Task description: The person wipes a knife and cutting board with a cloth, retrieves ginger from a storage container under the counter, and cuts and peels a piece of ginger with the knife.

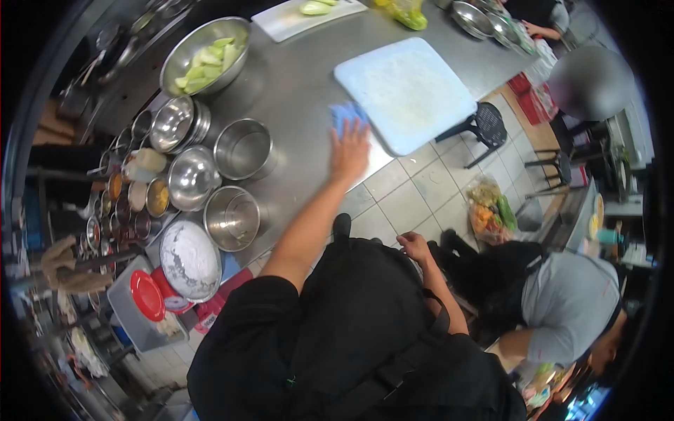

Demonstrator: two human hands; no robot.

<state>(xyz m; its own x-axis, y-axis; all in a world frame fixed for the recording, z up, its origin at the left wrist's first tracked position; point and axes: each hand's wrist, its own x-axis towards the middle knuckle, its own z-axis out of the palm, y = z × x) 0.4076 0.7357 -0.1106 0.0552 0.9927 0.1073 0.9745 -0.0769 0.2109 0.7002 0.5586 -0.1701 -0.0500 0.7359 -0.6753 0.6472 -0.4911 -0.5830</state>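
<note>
A blue cloth (342, 112) lies on the steel table (302, 84), near its front edge and just beside a pale blue cutting board (407, 95); whether the two touch cannot be told. The left hand (350, 151) rests over the cloth with fingers stretched out, laid on it rather than wrapped around it. The right hand (415, 247) is beside the black apron (365, 309), well apart from the table, its fingers loosely curled; whether it holds anything cannot be told.

Left of the cloth stand two steel pots (243, 149), with a steel bowl (193, 177) and a stack of steel bowls (173, 123) next to them. Farther up, a large steel bowl (241, 52) holds cut green vegetable pieces (210, 63), and a white cutting board (281, 22) carries more. Right of the table, a dark stool (489, 126) and a bag of vegetables (491, 210) are on the tiled floor (430, 184), near a person in a grey shirt (572, 305).
</note>
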